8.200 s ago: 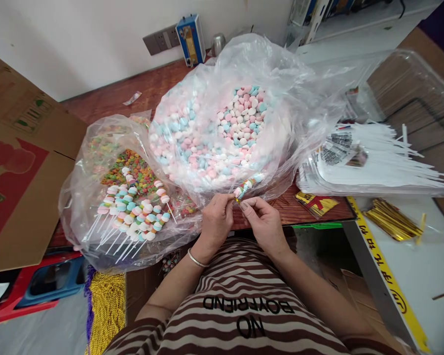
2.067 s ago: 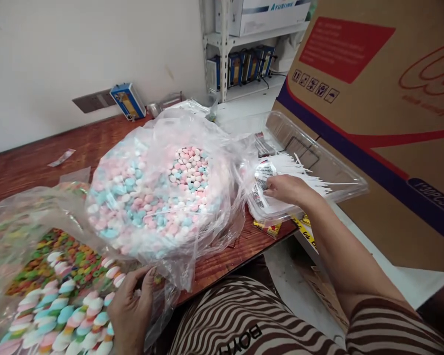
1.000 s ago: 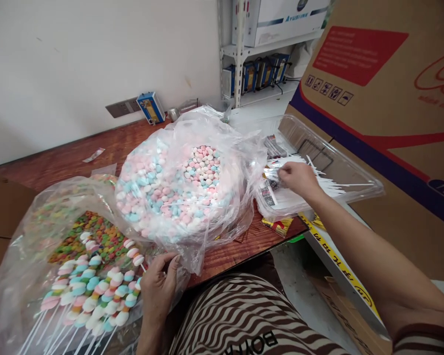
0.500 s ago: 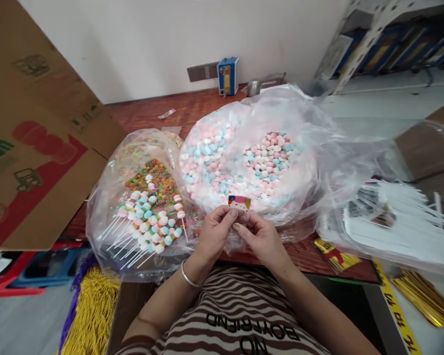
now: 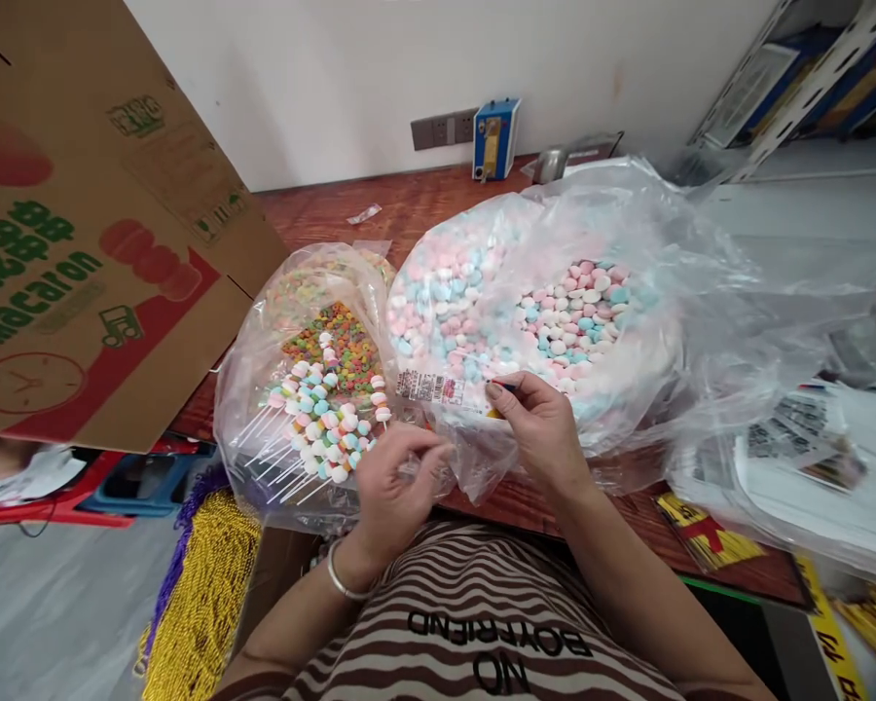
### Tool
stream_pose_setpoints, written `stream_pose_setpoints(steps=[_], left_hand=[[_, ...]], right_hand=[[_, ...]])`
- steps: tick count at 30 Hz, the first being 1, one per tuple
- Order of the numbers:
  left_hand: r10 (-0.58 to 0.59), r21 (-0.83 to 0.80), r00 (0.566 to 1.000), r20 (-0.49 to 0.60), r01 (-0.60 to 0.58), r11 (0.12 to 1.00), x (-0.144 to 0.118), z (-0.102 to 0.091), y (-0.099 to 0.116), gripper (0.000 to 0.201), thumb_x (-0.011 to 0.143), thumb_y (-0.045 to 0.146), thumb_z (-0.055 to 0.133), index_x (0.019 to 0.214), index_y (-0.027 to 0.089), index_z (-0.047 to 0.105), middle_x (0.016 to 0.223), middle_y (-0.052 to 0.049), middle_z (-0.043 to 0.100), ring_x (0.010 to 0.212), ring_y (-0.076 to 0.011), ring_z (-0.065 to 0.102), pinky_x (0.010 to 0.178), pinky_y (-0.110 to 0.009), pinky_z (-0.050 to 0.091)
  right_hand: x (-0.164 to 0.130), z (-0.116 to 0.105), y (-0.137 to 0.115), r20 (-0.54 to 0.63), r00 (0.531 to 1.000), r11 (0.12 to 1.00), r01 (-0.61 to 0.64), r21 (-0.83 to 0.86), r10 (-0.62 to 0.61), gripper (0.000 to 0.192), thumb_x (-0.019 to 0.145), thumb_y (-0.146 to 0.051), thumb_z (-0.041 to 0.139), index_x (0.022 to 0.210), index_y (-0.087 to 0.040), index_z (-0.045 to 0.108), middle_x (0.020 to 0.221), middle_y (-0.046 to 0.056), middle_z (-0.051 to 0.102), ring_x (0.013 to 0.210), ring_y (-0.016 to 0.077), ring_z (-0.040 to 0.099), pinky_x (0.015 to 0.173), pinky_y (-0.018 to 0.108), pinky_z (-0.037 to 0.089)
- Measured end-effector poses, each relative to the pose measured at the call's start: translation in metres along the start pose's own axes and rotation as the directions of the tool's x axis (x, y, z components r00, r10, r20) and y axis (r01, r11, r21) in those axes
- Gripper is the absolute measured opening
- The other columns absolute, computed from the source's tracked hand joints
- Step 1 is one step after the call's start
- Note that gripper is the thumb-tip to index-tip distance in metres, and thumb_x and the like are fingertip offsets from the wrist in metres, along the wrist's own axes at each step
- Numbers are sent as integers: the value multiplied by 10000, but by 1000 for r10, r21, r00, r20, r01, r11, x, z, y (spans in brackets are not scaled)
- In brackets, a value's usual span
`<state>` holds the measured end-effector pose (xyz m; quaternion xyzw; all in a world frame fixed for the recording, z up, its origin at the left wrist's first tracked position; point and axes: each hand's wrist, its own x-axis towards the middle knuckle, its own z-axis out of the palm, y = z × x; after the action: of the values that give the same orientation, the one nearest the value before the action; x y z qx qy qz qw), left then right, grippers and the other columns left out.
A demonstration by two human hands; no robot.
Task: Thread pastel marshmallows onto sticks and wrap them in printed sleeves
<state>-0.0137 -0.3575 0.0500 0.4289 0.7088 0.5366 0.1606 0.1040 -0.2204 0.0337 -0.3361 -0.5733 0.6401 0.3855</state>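
Near the pastel candy bag (image 5: 453, 302), the right hand (image 5: 547, 433) pinches a printed wrapper (image 5: 438, 387); the left hand (image 5: 394, 487) curves, fingers parted. Left of this bag lie candy skewers (image 5: 328, 428).

The reddish table (image 5: 313, 206) carries a pastel-candy bag (image 5: 517, 255), a smaller bag (image 5: 366, 280) beside it — and a blue box (image 5: 494, 140).
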Motion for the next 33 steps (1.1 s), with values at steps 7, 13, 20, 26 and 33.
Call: stream_pose_setpoints(steps=[7, 13, 20, 26, 33], left_hand=[[-435, -790, 855, 281, 464, 401, 5, 24, -17, 513, 617, 421, 932, 1037, 192, 749, 1044, -82, 762, 951, -210, 713, 818, -305, 565], [-566, -893, 822, 64, 301, 336, 22, 30, -21, 436, 562, 279, 960, 885, 145, 701, 826, -9, 736, 745, -127, 691, 755, -261, 555], [-553, -870, 832, -41, 242, 429, 26, 37, -25, 507, 481, 304, 986, 822, 177, 632, 806, 19, 702, 782, -130, 676, 799, -268, 543], [-553, -866, 833, -34, 252, 433, 26, 37, -30, 514, 471, 367, 991, 766, 178, 616, 702, 32, 656, 793, -136, 670, 769, -245, 532], [-547, -886, 830, 106, 329, 326, 25, 25, -30, 488, 608, 371, 944, 951, 152, 674, 831, 8, 698, 629, -78, 605, 545, -194, 475]], right_hand=[[-11, 21, -7, 157, 984, 994, 89, -65, -78, 204, 855, -418, 713, 831, -216, 707, 767, 12, 685, 716, 169, 603, 669, 285, 490], [-17, 28, 4, 235, 972, 997, 38, -71, -20, 237, 861, -447, 706, 902, -214, 702, 837, 18, 709, 758, 179, 619, 692, 284, 502], [-15, 29, 9, 128, 991, 967, 74, -244, -43, 278, 867, -444, 657, 715, -213, 627, 682, -16, 603, 660, 155, 495, 607, 263, 407], [-13, 33, 9, 107, 992, 953, 98, -286, -69, 371, 879, -473, 633, 626, -210, 566, 599, -31, 482, 616, 139, 403, 566, 264, 321], [-13, 29, 12, 93, 994, 962, 85, -258, -63, 473, 889, -525, 628, 572, -205, 483, 578, -43, 352, 596, 123, 329, 544, 265, 269]])
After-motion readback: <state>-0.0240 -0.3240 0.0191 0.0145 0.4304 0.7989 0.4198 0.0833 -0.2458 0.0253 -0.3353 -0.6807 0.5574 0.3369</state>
